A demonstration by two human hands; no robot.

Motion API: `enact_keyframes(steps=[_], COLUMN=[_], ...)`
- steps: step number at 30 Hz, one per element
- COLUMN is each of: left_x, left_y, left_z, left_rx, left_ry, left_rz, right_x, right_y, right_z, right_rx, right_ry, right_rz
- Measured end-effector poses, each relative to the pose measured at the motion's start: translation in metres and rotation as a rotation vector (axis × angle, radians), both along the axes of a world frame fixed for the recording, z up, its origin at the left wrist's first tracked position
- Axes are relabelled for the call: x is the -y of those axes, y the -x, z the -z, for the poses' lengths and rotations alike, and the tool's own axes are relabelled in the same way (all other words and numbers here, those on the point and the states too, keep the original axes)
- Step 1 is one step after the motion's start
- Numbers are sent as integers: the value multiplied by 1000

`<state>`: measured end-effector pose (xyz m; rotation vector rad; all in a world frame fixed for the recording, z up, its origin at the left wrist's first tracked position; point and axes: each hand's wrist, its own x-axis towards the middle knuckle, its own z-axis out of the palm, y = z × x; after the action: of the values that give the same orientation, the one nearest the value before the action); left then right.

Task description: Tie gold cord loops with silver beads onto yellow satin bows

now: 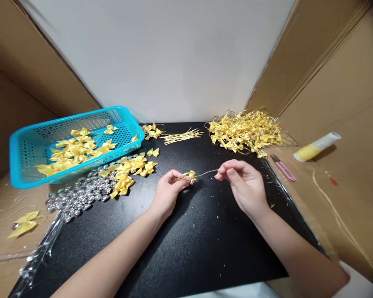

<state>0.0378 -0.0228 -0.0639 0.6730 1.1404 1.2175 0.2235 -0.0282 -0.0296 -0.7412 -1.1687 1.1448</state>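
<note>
While the R hand, in a loose pinch, has the gold cord, the L hand, tightly curled, pinches it by the yellow ribbon bow, poss. gripping that too; bow's btwn hands, nearer L, cord approx. sideways over bench.

Black worktop ringed with bows and beads

The dark worktop carries its load along the far and left sides. A teal basket sits at the far left corner, jutting past the left edge. In front of it, silver beads spread toward that edge, and loose yellow bows lie at their right, some touching them. Along the far edge come a small cluster of looped bows, then a bundle of thin yellow strips. A large heap of finished bows fills the far right corner. Tiny scraps dot the surface near the right edge.
</note>
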Motion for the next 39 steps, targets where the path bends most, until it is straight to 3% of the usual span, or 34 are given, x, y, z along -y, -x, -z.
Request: enact_keyframes(steps=[6, 14, 19, 24, 26, 31, 39], left_x=[2, 0, 0, -1, -1, 3, 6], left_y=[-2, 1, 1, 0, 0, 1, 2], left_z=[-3, -2, 0, -3, -7, -16, -12], left_rx=[13, -33, -60, 94, 180, 293, 299], left_ry=[-6, -79, -112, -55, -38, -28, -25], left_rz=[20, 2, 9, 17, 48, 190, 274], right_x=[3, 13, 15, 14, 11, 6, 8], right_y=[7, -2, -8, -11, -9, -1, 7], right_z=[7, -5, -8, -8, -8, -4, 2], right_rx=[142, -77, -73, -82, -46, 13, 81], right_ry=[58, 167, 157, 101, 85, 54, 43], right_rz=[-148, -501, -572, -665, -644, -415, -366])
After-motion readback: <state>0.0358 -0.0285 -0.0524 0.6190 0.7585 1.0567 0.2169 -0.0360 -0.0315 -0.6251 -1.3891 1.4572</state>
